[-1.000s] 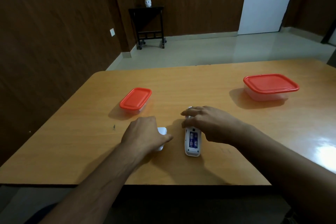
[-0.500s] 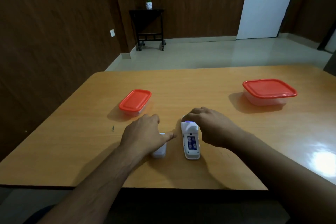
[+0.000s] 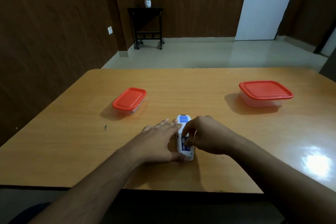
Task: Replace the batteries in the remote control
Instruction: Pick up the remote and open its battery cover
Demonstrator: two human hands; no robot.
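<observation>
While left hand (image 3: 160, 142) lies flat, fingers spread, right hand (image 3: 203, 136) fingers pinch remote (image 3: 184, 133) batteries (image 3: 185, 144).

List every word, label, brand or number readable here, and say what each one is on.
None can be read.
Blue sticker on the far end of the remote control: lines of print, too blurred.
Batteries in the open compartment: blue and white wrappers, lettering too small.
Both red lids: plain.

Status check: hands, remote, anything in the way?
Left hand flat, steadying remote. Right hand fingers at the open battery bay. Batteries seated. Nothing in the way.
</observation>
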